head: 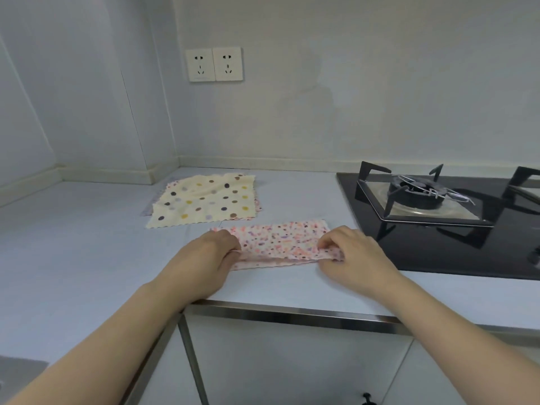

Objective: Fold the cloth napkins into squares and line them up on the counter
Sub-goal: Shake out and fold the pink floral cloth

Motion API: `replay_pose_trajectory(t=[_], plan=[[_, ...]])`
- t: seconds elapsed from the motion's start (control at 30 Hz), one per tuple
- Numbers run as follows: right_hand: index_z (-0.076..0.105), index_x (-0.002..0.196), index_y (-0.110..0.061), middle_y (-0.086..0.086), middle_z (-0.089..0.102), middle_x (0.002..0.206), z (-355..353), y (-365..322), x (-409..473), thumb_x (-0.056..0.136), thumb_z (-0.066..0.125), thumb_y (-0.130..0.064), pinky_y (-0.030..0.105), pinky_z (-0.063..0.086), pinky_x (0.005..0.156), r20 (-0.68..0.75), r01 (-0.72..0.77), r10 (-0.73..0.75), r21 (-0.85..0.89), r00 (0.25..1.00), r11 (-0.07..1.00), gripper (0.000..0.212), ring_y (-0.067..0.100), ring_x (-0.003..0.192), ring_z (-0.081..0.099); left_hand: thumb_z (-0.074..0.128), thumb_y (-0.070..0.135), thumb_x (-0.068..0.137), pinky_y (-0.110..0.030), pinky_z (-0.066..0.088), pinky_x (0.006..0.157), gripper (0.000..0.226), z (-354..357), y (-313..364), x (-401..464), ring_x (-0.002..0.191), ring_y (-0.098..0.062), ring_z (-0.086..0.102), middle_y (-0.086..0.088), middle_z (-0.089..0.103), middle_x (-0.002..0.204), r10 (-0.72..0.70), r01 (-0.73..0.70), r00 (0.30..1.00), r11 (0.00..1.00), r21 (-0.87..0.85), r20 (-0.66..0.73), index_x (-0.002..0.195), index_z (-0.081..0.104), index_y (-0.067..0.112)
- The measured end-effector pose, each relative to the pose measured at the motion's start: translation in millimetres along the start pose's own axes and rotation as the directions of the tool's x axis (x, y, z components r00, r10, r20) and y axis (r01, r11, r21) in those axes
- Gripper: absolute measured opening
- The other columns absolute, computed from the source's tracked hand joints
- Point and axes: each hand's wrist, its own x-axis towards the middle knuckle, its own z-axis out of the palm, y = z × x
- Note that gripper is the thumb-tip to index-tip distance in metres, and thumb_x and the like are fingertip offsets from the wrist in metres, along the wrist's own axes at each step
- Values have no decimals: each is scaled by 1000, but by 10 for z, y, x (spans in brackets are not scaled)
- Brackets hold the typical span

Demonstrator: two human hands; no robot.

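Pink napkin [277,242] between left hand [209,255] and right hand [349,252] grips.

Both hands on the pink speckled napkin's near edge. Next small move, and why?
Probably carry that pinched near edge away to meet the far edge. The left hand and right hand each pinch an end of the pink speckled napkin, which lies only partly doubled, not yet square.

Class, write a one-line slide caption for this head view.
Both hands, left hand and right hand, pinch the pink speckled napkin mid-fold.

Soft, even, bluish light; faint shadows, slight softness, wide-angle bending at edges.
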Motion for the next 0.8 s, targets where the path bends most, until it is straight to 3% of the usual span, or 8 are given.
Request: replay_pose_trajectory(t=[0.13, 0.27, 0.4, 0.5, 0.63, 0.8], plan=[[58, 109, -38, -19, 53, 118, 23, 31, 13, 85, 53, -32, 34, 35, 96, -22, -6, 6, 31, 1000, 999, 25, 11, 115, 45, 38, 19, 101, -36, 45, 74, 12, 21, -10, 18, 82, -19, 50, 2, 56, 89, -80, 80, 997, 997, -22, 11, 98, 49, 24], [56, 111, -36, -20, 55, 118, 2, 16, -8, 86, 58, -38, 31, 34, 94, -28, -2, 4, 41, 1000, 999, 25, 10, 113, 47, 39, 6, 94, -31, 43, 70, 28, -103, 76, -32, 81, -15, 46, 12, 44, 99, 77, -84, 990, 995, 52, 114, 100, 34, 33], [56, 95, -37, -19, 56, 106, 2, -3, -34, 87, 60, -39, 35, 39, 93, -49, 19, -16, 57, 999, 998, 9, 11, 105, 50, 42, 19, 88, -25, 46, 75, 17, -158, 82, -39, 94, -9, 48, 18, 44, 114, 157, -182, 962, 979, 94, 222, 91, 51, 33], [61, 91, -30, -15, 56, 101, 32, 14, -41, 91, 59, -38, 34, 41, 91, -82, 48, -43, 61, 996, 997, 9, 11, 101, 50, 43, 25, 91, -27, 50, 75, 20, -122, -1, -36, 90, -7, 51, 16, 52, 105, 137, -159, 977, 979, 131, 164, 100, 60, 30], [61, 95, -18, -9, 55, 100, 19, 14, -59, 95, 56, -28, 29, 40, 87, -139, 109, -98, 79, 985, 991, 11, 12, 99, 46, 45, 23, 92, -29, 48, 73, 21, -142, -23, -32, 86, -11, 52, 10, 55, 100, 46, -63, 994, 984, 167, 103, 108, 58, 26], [51, 98, -24, -5, 62, 100, -43, -50, -121, 99, 47, -30, 29, 42, 77, -97, 32, -9, 239, 995, 971, 7, 13, 95, 56, 43, 24, 96, -28, 42, 64, 13, -155, -4, -53, 76, -15, 49, 5, 52, 86, -40, 28, 998, 980, 197, 58, 91, 55, 19]])
